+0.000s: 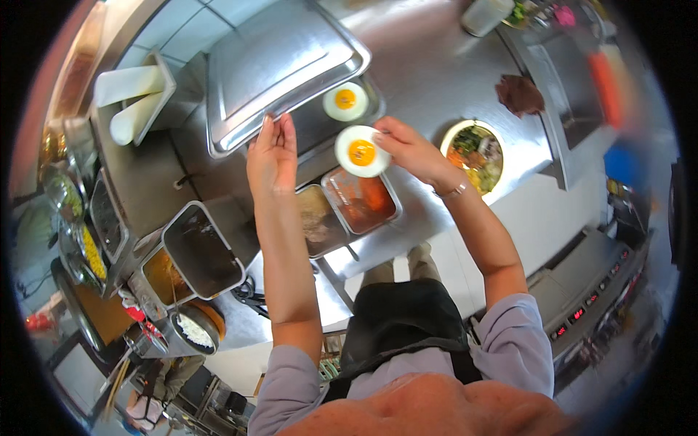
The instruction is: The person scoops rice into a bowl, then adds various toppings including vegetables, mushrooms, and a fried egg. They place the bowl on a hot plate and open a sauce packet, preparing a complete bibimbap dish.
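Note:
My left hand [275,152] has its fingertips at the front rim of a large metal tray lid [283,71], which is tilted up over a metal tray [313,122]. Under the raised edge lies a round fried egg [345,101] with a yellow yolk. A second round fried egg [360,152] is held by its right side in my right hand [406,150]. A small dark bit shows by those fingers, and I cannot tell if it is a utensil. Below this egg stands a metal pan of red sauce [362,210]. To the right of my right hand is a bowl of sorted vegetables [473,155].
Beside the red sauce sits a pan of brownish food [322,223]. A dark-bottomed metal pan [203,250] and a bowl of white rice [193,331] are at left. A brown cloth [519,95] lies near the sink [567,98]. Another person [147,403] is at lower left.

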The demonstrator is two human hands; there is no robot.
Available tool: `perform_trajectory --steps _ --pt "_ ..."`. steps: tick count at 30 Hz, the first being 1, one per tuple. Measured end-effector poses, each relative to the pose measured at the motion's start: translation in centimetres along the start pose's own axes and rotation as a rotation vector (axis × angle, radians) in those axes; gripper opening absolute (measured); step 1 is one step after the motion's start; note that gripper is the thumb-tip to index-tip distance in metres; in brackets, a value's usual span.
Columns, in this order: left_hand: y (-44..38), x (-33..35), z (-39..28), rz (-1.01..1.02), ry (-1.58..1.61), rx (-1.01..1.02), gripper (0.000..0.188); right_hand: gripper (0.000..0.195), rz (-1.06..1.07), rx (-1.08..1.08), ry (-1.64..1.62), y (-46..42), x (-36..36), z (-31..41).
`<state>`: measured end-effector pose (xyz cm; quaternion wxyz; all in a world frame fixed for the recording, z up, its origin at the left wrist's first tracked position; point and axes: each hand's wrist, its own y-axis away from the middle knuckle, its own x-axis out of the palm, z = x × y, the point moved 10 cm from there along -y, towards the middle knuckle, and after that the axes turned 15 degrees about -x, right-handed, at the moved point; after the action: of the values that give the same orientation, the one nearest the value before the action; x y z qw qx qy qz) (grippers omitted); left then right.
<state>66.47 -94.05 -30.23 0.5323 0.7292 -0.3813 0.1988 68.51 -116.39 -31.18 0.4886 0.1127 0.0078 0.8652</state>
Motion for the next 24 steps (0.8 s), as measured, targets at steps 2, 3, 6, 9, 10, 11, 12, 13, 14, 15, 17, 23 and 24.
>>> perform_trajectory --steps 2,3,6,9,10,11,12,13,14,15,17,23,24 --pt "-1.5 -3.4 2.4 -0.081 0.032 -0.112 0.016 0.017 -0.157 0.042 -0.033 5.5 -4.8 1.0" --pt "-2.1 -5.0 3.6 -0.125 0.068 -0.179 0.017 0.014 -0.235 0.091 0.072 8.1 -8.2 0.6" --pt "-3.9 -7.8 5.7 -0.200 0.202 -0.302 0.026 0.012 -0.411 -0.014 0.278 13.0 -15.0 1.3" --pt "-3.9 -8.5 7.0 -0.254 0.383 -0.379 0.042 0.010 -0.475 -0.006 0.452 15.3 -19.1 0.4" --pt "-1.6 -6.0 7.1 -0.262 0.280 -0.274 0.042 0.009 -0.464 -0.005 0.453 15.6 -19.7 -0.5" --pt "0.7 -3.8 7.5 -0.267 0.174 -0.168 0.042 0.008 -0.454 -0.005 0.452 15.7 -20.3 -1.1" --pt "2.6 -1.5 8.8 -0.188 0.026 -0.112 0.034 0.009 -0.444 -0.002 0.450 15.5 -20.3 -1.3" --pt "4.4 1.0 10.9 -0.006 -0.134 -0.120 0.022 0.010 -0.429 -0.020 0.514 15.3 -20.4 -1.0" --pt "7.2 4.2 13.9 0.138 -0.320 -0.137 0.015 0.012 -0.411 -0.037 0.579 15.0 -20.5 -0.8" --pt "8.3 3.8 17.3 0.156 -0.382 -0.184 0.023 0.013 -0.388 -0.058 0.643 14.6 -20.5 -0.6" --pt "10.7 1.7 24.4 0.041 -0.506 -0.262 0.022 0.010 -0.340 -0.183 0.734 13.9 -19.7 1.2" --pt "7.9 -4.5 34.9 -0.168 -0.719 -0.219 0.023 0.021 -0.538 -0.619 1.040 17.9 -22.3 7.3" --pt "7.2 -4.3 35.5 -0.161 -0.713 -0.216 0.022 0.020 -0.653 -0.548 0.904 19.8 -24.4 6.8"
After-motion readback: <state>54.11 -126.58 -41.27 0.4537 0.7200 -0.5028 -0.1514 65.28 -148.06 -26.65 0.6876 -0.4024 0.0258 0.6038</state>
